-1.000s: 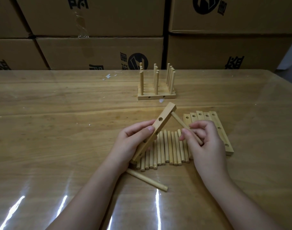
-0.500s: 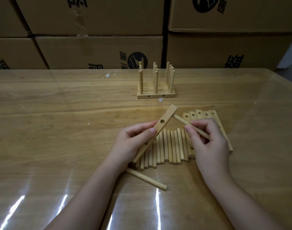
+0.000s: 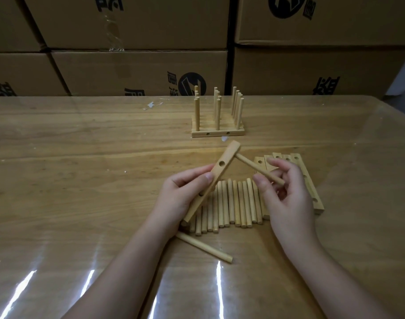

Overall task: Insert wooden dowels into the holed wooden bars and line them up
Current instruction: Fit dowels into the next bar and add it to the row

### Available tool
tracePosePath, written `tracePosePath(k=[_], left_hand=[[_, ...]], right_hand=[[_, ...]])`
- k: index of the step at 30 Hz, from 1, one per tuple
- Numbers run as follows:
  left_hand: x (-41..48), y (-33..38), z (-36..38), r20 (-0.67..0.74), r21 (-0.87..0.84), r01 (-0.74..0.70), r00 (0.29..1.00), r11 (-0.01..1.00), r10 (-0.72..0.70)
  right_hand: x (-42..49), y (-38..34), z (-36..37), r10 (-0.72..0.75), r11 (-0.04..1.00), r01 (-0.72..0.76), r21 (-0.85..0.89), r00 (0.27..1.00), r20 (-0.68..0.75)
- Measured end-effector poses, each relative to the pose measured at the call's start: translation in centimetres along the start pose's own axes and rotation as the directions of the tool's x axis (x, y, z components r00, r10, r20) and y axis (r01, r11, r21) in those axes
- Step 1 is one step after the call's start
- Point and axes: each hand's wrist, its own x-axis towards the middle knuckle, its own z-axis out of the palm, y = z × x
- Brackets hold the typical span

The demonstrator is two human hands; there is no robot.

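bar in hand: the pale, flat wooden bar with round holes (image 3: 210,180) is tilted up off the counter (image 3: 82,180), top end pointing away, bottom end low over the loose dowels

left hand: left hand (image 3: 181,194) is clamped round the lower-middle of that bar, thumb across the face just below the open centre hole

dowel going in: a short, round, light-wood dowel (image 3: 259,171) has its far tip at the bar's top hole; can't tell how deep it sits

right hand: right hand (image 3: 289,192) pinches the dowel's near end between thumb and fingers (image 3: 261,183), other fingers loose

spares: a row of plain dowels (image 3: 233,203) lying side by side under the hands, one stray dowel (image 3: 203,247) nearer the body, and a stack of blank holed bars (image 3: 312,187) partly behind the right hand

finished ones: bars with upright dowels (image 3: 217,120) lined up further back

handling: looks light, stiff and dry, so not slippery. I'd grip the dowel close to the hole and push straight, since a slanted push probably jams. Hold the bar away from the holes
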Motion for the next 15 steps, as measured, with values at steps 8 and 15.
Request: tracePosePath(k=[8,15], left_hand=[[-0.09,0.48,-0.08,-0.069,-0.116,0.045,0.996,0.992,-0.054],[-0.15,0.59,0.07,-0.058,-0.093,0.064,0.996,0.994,-0.069]], right_hand=[[-0.01,0.32,-0.31,-0.048,0.999,0.048,-0.007,0.997,-0.056],[0.01,0.66,-0.16,-0.045,0.994,0.038,-0.099,0.996,-0.074]])
